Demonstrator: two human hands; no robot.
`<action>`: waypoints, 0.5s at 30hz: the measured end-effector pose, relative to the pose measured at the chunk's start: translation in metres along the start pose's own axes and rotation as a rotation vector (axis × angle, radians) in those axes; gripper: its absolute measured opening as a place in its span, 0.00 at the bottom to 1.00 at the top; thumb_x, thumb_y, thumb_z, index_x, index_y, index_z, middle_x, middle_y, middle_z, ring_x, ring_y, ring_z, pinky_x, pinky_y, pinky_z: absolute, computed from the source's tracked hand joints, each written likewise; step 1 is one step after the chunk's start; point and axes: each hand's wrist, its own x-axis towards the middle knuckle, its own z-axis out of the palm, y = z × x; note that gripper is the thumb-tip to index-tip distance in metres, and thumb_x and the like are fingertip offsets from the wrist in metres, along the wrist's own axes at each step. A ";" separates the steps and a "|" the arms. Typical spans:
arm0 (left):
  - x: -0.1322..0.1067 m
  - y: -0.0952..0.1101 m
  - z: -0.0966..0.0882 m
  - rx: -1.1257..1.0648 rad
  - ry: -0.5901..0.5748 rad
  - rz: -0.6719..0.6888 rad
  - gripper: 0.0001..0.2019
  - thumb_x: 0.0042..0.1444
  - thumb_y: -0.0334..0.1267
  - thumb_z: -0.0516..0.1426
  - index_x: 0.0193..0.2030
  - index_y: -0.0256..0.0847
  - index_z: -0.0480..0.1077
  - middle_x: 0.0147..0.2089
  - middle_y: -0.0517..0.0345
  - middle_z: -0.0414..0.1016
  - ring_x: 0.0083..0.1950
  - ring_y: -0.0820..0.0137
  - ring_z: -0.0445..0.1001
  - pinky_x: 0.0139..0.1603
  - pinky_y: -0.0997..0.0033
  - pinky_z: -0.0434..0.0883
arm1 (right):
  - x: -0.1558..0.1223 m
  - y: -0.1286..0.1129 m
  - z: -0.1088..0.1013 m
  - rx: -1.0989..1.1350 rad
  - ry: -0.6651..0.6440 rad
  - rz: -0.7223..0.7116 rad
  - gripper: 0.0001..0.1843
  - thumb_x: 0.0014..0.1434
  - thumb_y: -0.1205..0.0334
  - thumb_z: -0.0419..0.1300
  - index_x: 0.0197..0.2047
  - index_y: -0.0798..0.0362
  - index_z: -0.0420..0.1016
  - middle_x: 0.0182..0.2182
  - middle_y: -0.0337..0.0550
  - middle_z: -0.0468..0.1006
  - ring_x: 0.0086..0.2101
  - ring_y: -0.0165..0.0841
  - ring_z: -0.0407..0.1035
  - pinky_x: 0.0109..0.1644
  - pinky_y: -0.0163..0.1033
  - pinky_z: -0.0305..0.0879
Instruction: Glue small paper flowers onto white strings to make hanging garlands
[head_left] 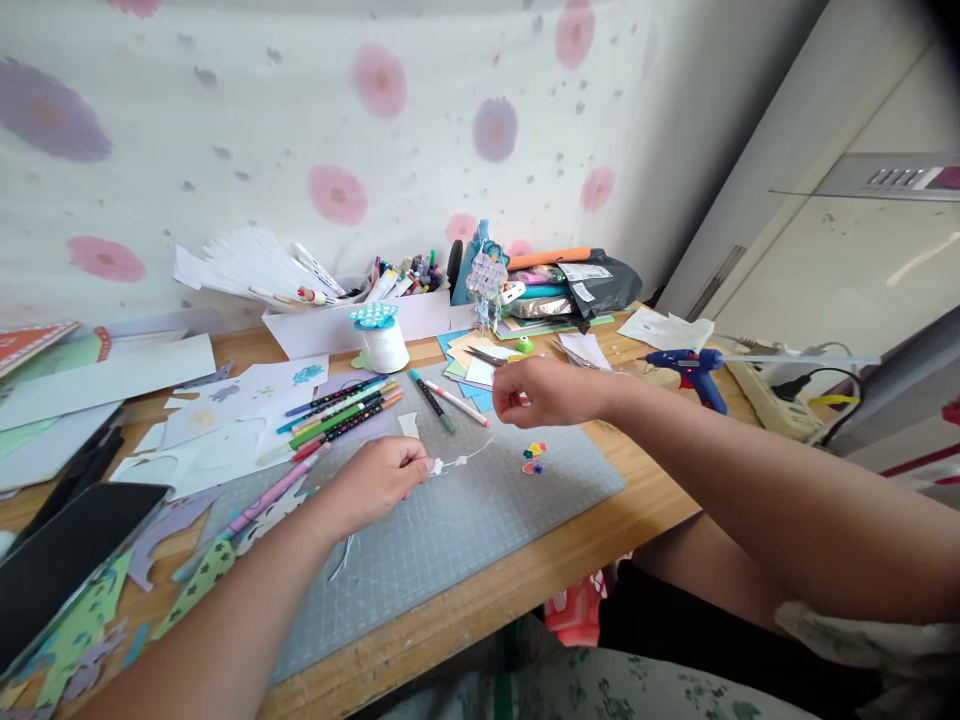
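Note:
My left hand (379,482) rests on the grey cutting mat (465,520), its fingers pinched on the end of a thin white string with small white paper bits (461,461) on it. My right hand (540,392) hovers above the mat's far edge, fingers curled and pinched; what it holds is too small to make out. A few small coloured paper flowers (533,459) lie on the mat just below my right hand. Several markers (345,410) lie in a row at the mat's upper left.
A blue glue gun (694,367) lies at the right by a power strip (772,400). A white roll (384,343), a box of pens (409,285), scissors (487,355) and stacked coloured paper stand behind. Cut paper shapes and a black tablet (67,555) fill the left.

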 end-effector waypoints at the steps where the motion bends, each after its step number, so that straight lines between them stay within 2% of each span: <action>1: 0.000 0.001 0.001 0.037 0.007 -0.007 0.13 0.49 0.46 0.57 0.21 0.41 0.65 0.17 0.67 0.61 0.21 0.73 0.57 0.25 0.73 0.48 | -0.002 0.005 0.008 0.013 -0.024 -0.027 0.05 0.50 0.73 0.56 0.29 0.56 0.73 0.28 0.39 0.73 0.29 0.28 0.64 0.34 0.33 0.58; 4: -0.001 0.003 0.004 0.221 0.014 -0.002 0.14 0.50 0.43 0.55 0.18 0.42 0.62 0.17 0.66 0.59 0.22 0.72 0.56 0.26 0.71 0.46 | -0.005 0.016 0.025 0.038 -0.066 -0.065 0.06 0.49 0.75 0.57 0.29 0.57 0.73 0.28 0.40 0.73 0.30 0.28 0.65 0.35 0.33 0.60; 8: -0.003 0.003 0.006 0.591 -0.008 0.000 0.16 0.54 0.43 0.51 0.18 0.42 0.57 0.18 0.64 0.59 0.23 0.70 0.58 0.26 0.70 0.45 | -0.006 0.026 0.033 0.035 -0.104 -0.092 0.06 0.49 0.75 0.57 0.28 0.57 0.73 0.29 0.41 0.72 0.31 0.29 0.66 0.36 0.34 0.60; 15: -0.004 0.001 0.006 0.771 -0.099 -0.027 0.19 0.57 0.48 0.50 0.18 0.42 0.56 0.19 0.61 0.62 0.23 0.69 0.60 0.26 0.68 0.45 | -0.004 0.041 0.046 0.030 -0.122 -0.120 0.07 0.51 0.75 0.57 0.28 0.56 0.73 0.31 0.41 0.73 0.32 0.29 0.66 0.37 0.34 0.61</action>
